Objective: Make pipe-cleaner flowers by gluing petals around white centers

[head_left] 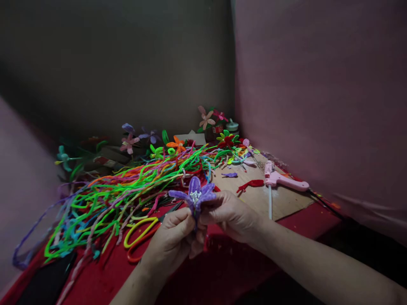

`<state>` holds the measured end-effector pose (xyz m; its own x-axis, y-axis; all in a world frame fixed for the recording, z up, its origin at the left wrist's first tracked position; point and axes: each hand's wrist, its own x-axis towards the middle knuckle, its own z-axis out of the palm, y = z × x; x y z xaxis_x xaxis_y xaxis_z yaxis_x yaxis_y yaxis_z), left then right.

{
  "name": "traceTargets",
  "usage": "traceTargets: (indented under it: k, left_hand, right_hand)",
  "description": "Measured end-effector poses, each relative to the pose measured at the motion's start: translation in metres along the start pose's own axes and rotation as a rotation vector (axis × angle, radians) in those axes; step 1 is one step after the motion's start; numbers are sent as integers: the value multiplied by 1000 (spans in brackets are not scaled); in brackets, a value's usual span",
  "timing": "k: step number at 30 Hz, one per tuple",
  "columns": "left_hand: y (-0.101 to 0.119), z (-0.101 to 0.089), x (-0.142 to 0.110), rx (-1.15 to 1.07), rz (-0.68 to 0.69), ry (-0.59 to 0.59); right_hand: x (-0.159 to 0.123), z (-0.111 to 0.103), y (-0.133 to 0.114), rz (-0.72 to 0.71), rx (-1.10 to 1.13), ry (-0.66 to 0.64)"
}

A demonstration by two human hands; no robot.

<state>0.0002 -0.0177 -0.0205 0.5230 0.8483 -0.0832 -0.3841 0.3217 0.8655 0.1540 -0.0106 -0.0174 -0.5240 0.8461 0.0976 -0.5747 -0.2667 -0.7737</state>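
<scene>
A purple pipe-cleaner flower (195, 189) with a whitish centre is held up in front of me, between both hands. My left hand (176, 233) is closed around its base from below. The fingers of my right hand (230, 214) pinch the flower at its right side, by a petal. Fingertips hide the stem and the underside. Just left of my left hand lie scissors (140, 232) with yellow and orange handles, their blades partly covered by the hand.
A heap of colourful pipe cleaners (136, 186) spreads across the red-covered table (104, 279). On the right a pink glue gun (286, 181) rests on a brown board (286, 204). Finished flowers (129, 143) stand along the back. A dark phone-like slab (47, 281) lies at front left.
</scene>
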Motion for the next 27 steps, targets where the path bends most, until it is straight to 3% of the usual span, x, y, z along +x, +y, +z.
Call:
traceTargets:
  k: [2,4,6,8,9,10,14,19,22,27]
  left_hand:
    - [4,2,-1,-7,34,31]
    - [7,4,-2,-22,68,69]
    - [10,5,-1,-43,92,110]
    - [10,4,2,-46,106,141]
    - [9,4,3,-42,109,151]
    - [8,3,4,-36,110,155]
    - [5,3,7,-26,122,152]
    - [5,4,5,-33,118,148]
    - [4,4,5,-49,108,147]
    - [3,6,6,-82,127,196]
  right_hand:
    - [-3,-5,-6,14,-22,61]
    - [-3,-14,-19,30,-206,123]
    - [5,-27,-37,-41,-664,224]
    - [18,-42,-56,-141,-1339,370]
    - [27,-49,-63,-66,-1625,414]
    - [35,-56,-68,-20,-1695,428]
    - [58,-81,-64,44,-1736,455]
    - [60,-95,-48,-113,-1647,530]
    - [52,-88,-59,-230,-1598,562]
    - [21,-47,-75,-447,-1446,597]
